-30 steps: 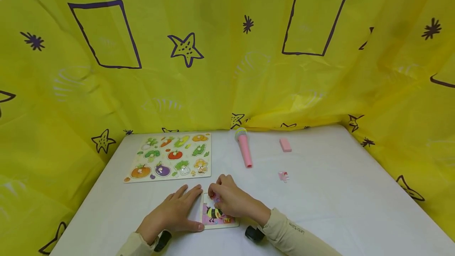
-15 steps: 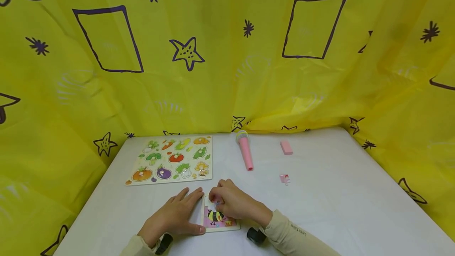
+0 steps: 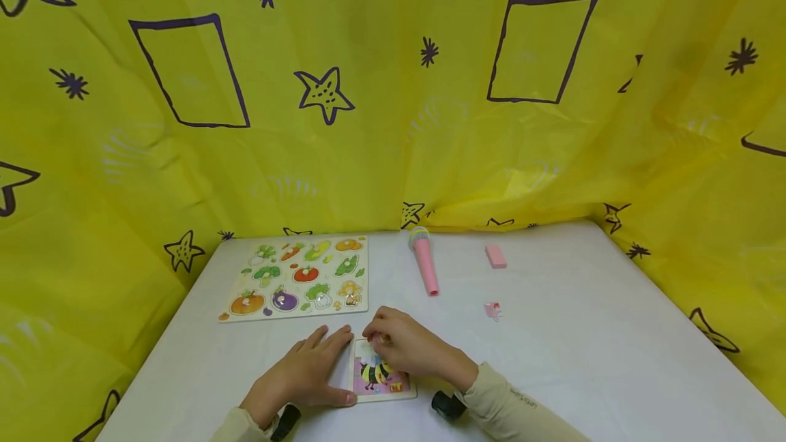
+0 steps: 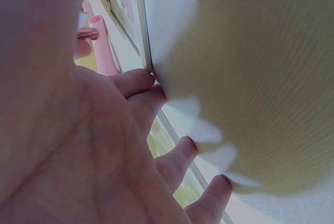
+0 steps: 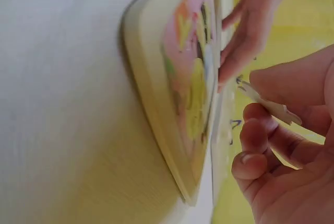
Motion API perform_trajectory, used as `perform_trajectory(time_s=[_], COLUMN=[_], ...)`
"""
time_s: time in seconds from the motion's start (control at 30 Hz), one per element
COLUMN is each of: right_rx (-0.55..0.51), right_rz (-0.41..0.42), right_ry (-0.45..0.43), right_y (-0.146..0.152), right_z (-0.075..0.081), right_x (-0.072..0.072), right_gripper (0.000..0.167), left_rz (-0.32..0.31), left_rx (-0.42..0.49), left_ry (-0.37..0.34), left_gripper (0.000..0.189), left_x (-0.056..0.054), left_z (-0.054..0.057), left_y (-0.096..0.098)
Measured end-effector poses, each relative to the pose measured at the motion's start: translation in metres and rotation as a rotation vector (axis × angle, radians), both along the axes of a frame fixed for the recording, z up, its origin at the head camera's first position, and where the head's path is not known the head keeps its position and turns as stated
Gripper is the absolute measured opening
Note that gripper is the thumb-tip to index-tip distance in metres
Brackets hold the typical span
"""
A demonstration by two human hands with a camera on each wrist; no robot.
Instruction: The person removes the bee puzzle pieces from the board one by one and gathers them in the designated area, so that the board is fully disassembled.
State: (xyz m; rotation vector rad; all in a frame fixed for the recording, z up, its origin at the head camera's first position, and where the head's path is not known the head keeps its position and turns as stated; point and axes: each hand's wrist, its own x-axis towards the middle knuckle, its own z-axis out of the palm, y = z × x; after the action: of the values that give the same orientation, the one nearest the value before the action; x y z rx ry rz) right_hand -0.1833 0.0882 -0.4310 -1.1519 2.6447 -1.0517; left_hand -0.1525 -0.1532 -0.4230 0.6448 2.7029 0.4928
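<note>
The right hand (image 3: 410, 350) has shifted slightly away, pinching a thin, pale-edged jigsaw piece (image 5: 281, 111) over the far edge of the cream-framed bee puzzle (image 3: 385, 398), left hand (image 3: 302, 375) spread along its left.

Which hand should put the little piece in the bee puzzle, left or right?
Probably the right hand: it pinches the piece just above the bee puzzle. The left hand holds no piece and lies spread at the puzzle's left edge, seemingly steadying it.
</note>
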Motion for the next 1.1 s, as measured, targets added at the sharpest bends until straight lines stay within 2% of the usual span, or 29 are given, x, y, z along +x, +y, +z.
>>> perform_trajectory(time_s=[0.1,0.27,0.5,0.63,0.87,1.1], right_rx=[-0.066,-0.134,-0.177,-0.206,-0.199,-0.198], right_rz=[-0.005,-0.079,-0.138,-0.175,-0.298,-0.412], right_ry=[0.011,-0.022,0.026,0.023,0.027,0.039], right_y=[0.006,0.021,0.046,0.063,0.095,0.123], right_z=[0.0,0.002,0.003,0.004,0.011,0.012], right_x=[0.0,0.0,0.0,-0.003,-0.011,-0.014], right_gripper=[0.021,0.022,0.018,0.02,0.02,0.014], left_rz=[0.005,0.016,0.019,0.029,0.027,-0.004], left_rx=[-0.002,-0.011,-0.002,-0.014,0.004,0.026], left_ry=[-0.001,-0.005,-0.009,-0.023,-0.022,-0.011], left_gripper=[0.105,0.105,0.105,0.105,0.106,0.11], left_x=[0.0,0.0,0.0,0.0,-0.001,-0.002], left_z=[-0.001,-0.001,0.001,0.002,0.0,-0.009], left_y=[0.0,0.001,0.001,0.002,0.002,-0.002])
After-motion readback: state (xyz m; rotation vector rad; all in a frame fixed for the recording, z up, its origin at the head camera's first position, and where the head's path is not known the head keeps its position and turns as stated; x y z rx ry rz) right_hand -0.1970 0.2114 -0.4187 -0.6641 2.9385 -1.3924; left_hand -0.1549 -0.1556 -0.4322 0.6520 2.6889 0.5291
